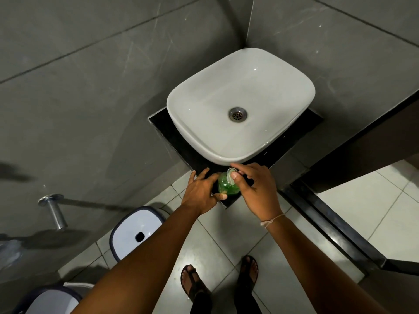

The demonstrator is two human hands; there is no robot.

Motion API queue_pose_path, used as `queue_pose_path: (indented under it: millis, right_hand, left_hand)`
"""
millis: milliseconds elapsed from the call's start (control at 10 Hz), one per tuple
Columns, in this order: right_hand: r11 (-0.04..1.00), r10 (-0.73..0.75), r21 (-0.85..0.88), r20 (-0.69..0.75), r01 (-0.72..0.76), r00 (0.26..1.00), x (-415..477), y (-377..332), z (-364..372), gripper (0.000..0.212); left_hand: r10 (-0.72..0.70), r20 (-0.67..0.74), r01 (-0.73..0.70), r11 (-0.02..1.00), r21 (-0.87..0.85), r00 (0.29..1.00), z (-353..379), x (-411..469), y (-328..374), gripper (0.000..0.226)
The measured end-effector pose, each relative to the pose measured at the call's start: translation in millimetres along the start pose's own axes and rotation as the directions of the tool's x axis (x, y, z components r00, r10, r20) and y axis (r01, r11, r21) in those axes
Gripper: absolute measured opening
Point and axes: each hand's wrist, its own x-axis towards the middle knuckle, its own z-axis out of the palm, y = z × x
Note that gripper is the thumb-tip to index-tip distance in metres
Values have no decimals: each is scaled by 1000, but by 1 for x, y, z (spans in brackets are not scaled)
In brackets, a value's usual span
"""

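Soap bottle (227,188), green and upright, stands on the near corner of the black counter (283,152), just in front of the white basin (204,137). Seen from the head camera, both hands sit close together on it. The left hand (201,191) cups its body from the left, thumb in front. The right hand (258,189) reaches in from the right, thumb laid on the pump head (231,171), fingers curled beyond. Its long axis points up toward the camera, so I'd judge the press goes straight down.

Soap bottle (227,185) I'm grabbing is see-through green with a whitish pump. Behind it, white basin (240,103) on a black counter (176,134).
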Motion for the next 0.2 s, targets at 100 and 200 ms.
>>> queue_pose_path:
  millis: [100,200]
  right_hand:
    - [998,25,59,-18,-24,1000,2,-1,-5,35]
    - [998,-15,-56,-120,8,993,6,-14,-25,37]
  left_hand:
    - [-26,25,26,1000,9,999,-10,-1,-5,88]
    - [-84,-60,91,989,118,995,-39,-10,-12,71]
